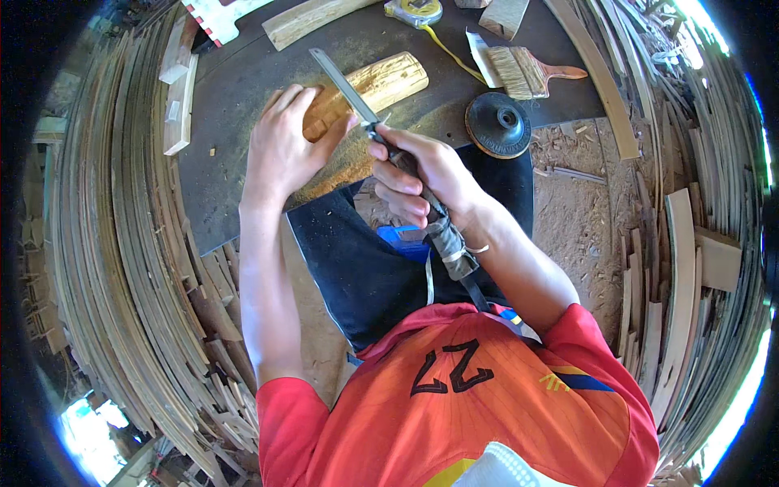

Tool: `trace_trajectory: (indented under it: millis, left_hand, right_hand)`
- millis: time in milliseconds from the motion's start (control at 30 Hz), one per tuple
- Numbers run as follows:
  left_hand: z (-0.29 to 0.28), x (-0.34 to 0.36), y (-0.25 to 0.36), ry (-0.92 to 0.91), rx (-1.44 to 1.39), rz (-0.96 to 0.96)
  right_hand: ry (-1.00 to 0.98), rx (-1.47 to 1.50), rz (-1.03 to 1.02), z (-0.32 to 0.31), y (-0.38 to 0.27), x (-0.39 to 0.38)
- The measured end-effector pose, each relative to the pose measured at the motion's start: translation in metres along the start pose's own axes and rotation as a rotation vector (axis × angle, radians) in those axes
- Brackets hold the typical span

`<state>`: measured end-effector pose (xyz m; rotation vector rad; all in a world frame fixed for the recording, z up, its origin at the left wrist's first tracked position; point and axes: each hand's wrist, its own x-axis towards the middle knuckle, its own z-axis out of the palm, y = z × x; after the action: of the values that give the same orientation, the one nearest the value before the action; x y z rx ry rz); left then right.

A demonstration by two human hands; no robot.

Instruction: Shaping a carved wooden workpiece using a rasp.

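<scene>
Stacked planks (134, 203) are walling in a dusty desk (215, 191) where wood (398, 79) is lying in hand

In the head view, sawdust (345, 174) is coating the desk, and the wood is lying aslant on it, its near end pointing toward the person and its far end reaching away to the right. The left hand (280, 150) is grasping the near end: its fingers are curling over the far side while its thumb is lying along the side closer to the body. The right hand (430, 166) is clenching its fingers around the dark handle of a tool (345, 91), whose narrow metal end is crossing over the wood in this view. Whether metal and wood are touching, the picture is not showing.

Working well here is probably calling for three things. First, the left hand should be pinning the wood firmly against the desk, since its rounded shape looks likely to roll. Second, the left thumb is sitting close to the metal, so it should be tucking back, clear of the tool's path. Third, the right wrist should be staying firm, guiding the tool in short, even strokes aimed away from the left hand.

Beyond the wood, a tape measure (415, 11) is resting; to the right, a brush (527, 73) is lying near a black disc (497, 125), which is sitting by the desk's near edge, well apart from the wood.
</scene>
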<state>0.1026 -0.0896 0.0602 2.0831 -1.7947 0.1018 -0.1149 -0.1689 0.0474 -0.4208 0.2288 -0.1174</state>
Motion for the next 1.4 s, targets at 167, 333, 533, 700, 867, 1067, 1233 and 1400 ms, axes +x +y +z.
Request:
trace_trajectory:
  millis: [167,333,533,700,867,1067,1233,1400]
  left_hand:
    - [-0.004,0.003,0.001,-0.018,-0.089,-0.068]
    - [-0.015,-0.001,0.018,0.215,0.023,0.219]
    - [-0.009,0.005,0.026,0.170,0.013,0.176]
    - [-0.028,0.021,0.044,-0.006,0.031,0.065]
    - [-0.035,0.033,0.046,-0.170,-0.019,-0.016]
    - [-0.037,0.027,0.059,-0.162,0.071,-0.051]
    - [-0.029,0.016,0.064,-0.082,0.092,-0.065]
    - [-0.026,0.014,0.068,-0.068,0.113,-0.093]
  right_hand:
    - [0.293,-0.538,-0.233,0.012,-0.014,-0.010]
    - [0.417,-0.939,-0.262,0.009,-0.014,-0.046]
    - [0.357,-0.848,-0.228,-0.005,-0.009,-0.089]
    - [0.312,-0.868,-0.223,0.001,-0.009,-0.083]
    - [0.252,-0.884,-0.225,-0.009,-0.017,-0.084]
    - [0.246,-0.895,-0.169,-0.017,-0.015,-0.102]
    - [0.251,-0.852,-0.133,-0.035,-0.006,-0.120]
    - [0.228,-0.859,-0.144,-0.038,-0.008,-0.130]
